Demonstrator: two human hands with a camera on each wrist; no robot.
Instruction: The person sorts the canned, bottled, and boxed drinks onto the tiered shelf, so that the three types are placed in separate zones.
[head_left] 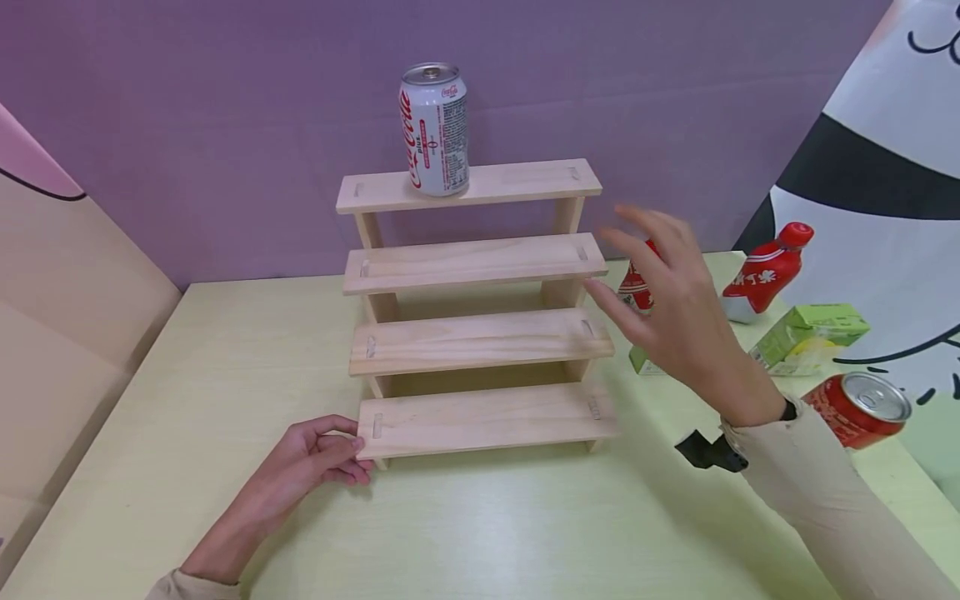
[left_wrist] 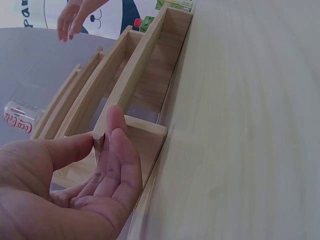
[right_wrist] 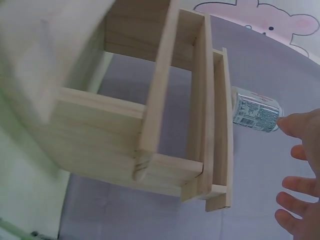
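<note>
A pale wooden stepped rack (head_left: 480, 342) with several tiers stands on the table. On its top tier a white-and-red Coca-Cola can (head_left: 435, 137) stands upright, near the middle. My left hand (head_left: 300, 462) pinches the left end of the lowest tier; the left wrist view shows the thumb on one side of the board's corner and fingers on the other. Off the rack's right side, my right hand (head_left: 678, 308) is raised in the air with fingers spread and holds nothing. In the right wrist view the thumb overlaps the can's edge, apparently apart from it.
Right of the rack stand a red-labelled bottle (head_left: 636, 287), partly behind my right hand, a red-capped bottle (head_left: 765, 271), a green drink carton (head_left: 813, 333) and a red can (head_left: 855, 408). Another green carton (head_left: 643, 362) is mostly hidden. A purple backdrop (head_left: 247, 142) rises behind.
</note>
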